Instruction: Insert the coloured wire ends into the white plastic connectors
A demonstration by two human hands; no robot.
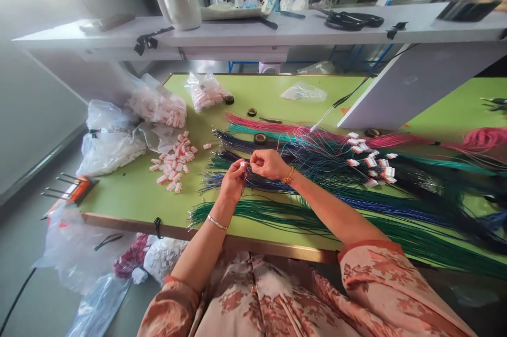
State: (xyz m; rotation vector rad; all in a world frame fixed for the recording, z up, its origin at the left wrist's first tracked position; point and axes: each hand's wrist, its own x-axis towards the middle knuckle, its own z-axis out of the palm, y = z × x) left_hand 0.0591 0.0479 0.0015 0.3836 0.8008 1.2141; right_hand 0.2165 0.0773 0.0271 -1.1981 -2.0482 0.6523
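Observation:
My left hand (pixel 233 181) is closed in a pinch on a small white connector (pixel 243 165), above the wire bundles. Right beside it, my right hand (pixel 270 165) has its fingers pressed together on a thin dark wire, close to the connector. Whether the wire's end sits inside the connector is too small to tell. Under and around both hands lie long bundles of wire: green (pixel 273 212), blue (pixel 348 201) and pink (pixel 261 124). To the left is a loose pile of white-and-orange connectors (pixel 174 162). Several wired connectors (pixel 371 161) are gathered on the right.
Plastic bags of connectors (pixel 158 107) stand at the table's left. Rolls of black tape (pixel 260 138) lie behind the hands. A raised white shelf (pixel 237 30) spans the back, bearing black scissors (pixel 352 20). An orange-handled pronged tool (pixel 81 189) sits at the left edge.

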